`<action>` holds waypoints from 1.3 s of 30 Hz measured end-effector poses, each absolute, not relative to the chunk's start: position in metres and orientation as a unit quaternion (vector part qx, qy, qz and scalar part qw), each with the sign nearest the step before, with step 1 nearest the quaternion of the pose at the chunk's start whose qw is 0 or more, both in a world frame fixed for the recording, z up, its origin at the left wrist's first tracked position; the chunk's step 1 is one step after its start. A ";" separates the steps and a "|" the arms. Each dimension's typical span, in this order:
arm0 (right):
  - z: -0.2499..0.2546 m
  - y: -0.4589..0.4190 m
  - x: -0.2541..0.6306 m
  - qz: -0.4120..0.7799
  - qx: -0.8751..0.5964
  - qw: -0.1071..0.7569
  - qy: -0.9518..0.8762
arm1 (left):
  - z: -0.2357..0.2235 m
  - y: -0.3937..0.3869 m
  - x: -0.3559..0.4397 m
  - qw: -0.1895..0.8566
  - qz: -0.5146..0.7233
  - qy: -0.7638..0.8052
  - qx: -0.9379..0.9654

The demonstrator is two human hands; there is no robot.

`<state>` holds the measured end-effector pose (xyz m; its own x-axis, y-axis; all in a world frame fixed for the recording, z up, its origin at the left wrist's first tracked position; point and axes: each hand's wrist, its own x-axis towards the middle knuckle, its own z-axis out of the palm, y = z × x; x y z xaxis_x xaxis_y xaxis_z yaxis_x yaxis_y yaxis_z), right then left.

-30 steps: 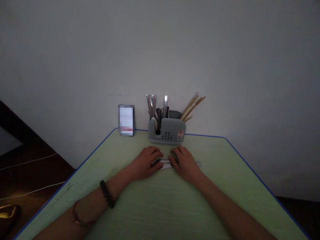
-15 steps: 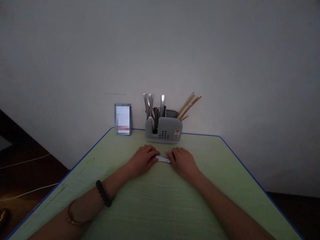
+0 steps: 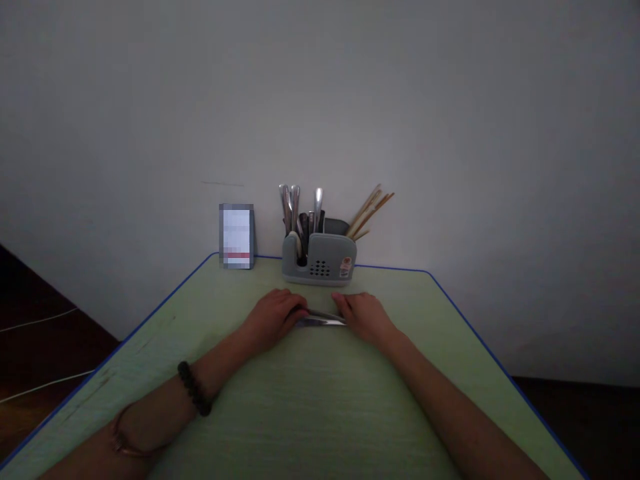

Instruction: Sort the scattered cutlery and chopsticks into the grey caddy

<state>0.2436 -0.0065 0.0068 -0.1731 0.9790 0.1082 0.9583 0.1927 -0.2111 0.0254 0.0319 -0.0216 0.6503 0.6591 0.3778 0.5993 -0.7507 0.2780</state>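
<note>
Both my hands rest on the green table (image 3: pixel 320 400), a little in front of a grey cutlery holder (image 3: pixel 320 260). Between them lies a long shiny metal piece of cutlery (image 3: pixel 323 321); I cannot make out which kind. My left hand (image 3: pixel 273 313) curls its fingers over the piece's left end. My right hand (image 3: pixel 365 313) covers the right end with bent fingers. The holder stands upright at the table's far edge, with metal cutlery (image 3: pixel 295 207) in its left part and wooden chopsticks (image 3: pixel 370 213) leaning out to the right.
A small standing card (image 3: pixel 236 236) is at the far left of the table, beside the holder. The table has a blue rim and stands against a plain wall. Dark floor with a white cable (image 3: pixel 45 383) lies to the left.
The metal piece between my hands has turned from a pale flat face to a darker, shinier side. Both hands stay on its ends. The view has shifted slightly, moving everything left.
</note>
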 end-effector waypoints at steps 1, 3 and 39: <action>0.011 -0.005 0.248 0.082 -0.618 0.117 -0.773 | -0.021 0.033 0.024 0.057 0.243 0.353 0.902; 0.021 -0.004 0.259 0.165 -0.584 0.136 -0.783 | -0.021 0.035 0.022 0.056 0.278 0.362 0.888; 0.117 -0.014 0.217 0.189 -0.327 0.718 -0.584 | -0.019 0.056 0.023 0.219 0.472 0.429 0.738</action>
